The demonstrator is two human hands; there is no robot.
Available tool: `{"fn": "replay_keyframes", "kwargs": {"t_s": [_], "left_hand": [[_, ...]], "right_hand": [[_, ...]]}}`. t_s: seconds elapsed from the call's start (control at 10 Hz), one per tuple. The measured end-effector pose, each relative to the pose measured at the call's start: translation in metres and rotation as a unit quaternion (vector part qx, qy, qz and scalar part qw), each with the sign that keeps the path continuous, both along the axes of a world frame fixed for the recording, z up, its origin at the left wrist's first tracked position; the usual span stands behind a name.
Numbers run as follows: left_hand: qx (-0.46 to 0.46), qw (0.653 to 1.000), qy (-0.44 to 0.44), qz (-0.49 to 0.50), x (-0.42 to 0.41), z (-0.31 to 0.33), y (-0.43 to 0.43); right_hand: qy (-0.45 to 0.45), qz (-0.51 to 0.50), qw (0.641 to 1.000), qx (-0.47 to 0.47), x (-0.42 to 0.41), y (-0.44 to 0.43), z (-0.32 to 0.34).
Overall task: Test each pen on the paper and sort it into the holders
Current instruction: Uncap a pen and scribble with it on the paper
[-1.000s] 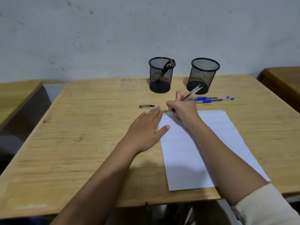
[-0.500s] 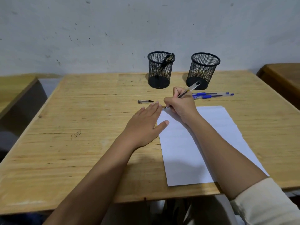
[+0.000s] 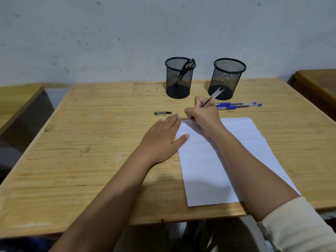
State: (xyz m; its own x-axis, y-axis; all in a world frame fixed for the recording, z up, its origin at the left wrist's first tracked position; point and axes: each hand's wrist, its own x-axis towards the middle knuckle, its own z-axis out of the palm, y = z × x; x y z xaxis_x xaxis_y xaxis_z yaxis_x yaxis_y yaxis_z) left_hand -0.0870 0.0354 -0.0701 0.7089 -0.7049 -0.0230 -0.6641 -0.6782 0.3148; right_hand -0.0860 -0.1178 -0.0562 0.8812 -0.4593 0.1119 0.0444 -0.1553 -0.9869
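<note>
- Scuffed grey wall behind; wooden desk (image 3: 94, 171) with a second desk edge at far right.
- Paper (image 3: 227, 160) lies on the desk's right half, its long axis running away from the person and slanting toward the near right.
- Right hand (image 3: 203, 117) is closed in a writing grip on a clear-barrelled pen (image 3: 211, 98). Tip is down at the paper's far-left corner, where a faint scribble shows; the barrel tilts up and away to the right.
- Left hand (image 3: 163, 140) lies flat, fingers spread, holding nothing. Its thumb rests on the paper's left edge, apparently pinning the sheet.
- Loose cap (image 3: 162, 113) lies on the desk just beyond the left fingertips, long axis left to right. Probably belongs to the pen in hand, so the left hand is the nearer one to fetch it.
- Two mesh holders stand at the far edge. Left holder (image 3: 180, 78) has at least one dark pen leaning inside; right holder (image 3: 228, 79) looks empty, though the mesh hides its bottom.
- Key relation: both holders lie straight beyond the right hand, the right one closer and roughly in line with the pen's raised back end. The left one needs a short swing across.
- Two blue pens (image 3: 236, 105) wait side by side, just right of the writing hand, axes left to right, untested by my reading.
- Step in hand: test scribble; the sort comes after.
</note>
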Motion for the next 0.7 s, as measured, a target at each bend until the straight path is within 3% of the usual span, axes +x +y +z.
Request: {"fn": "replay_keyframes", "kwargs": {"t_s": [0.7], "left_hand": [[-0.001, 1.000, -0.005, 0.001, 0.0003, -0.0012, -0.0001]], "right_hand": [[-0.008, -0.020, 0.999, -0.027, -0.0020, 0.0013, -0.0014]]}}
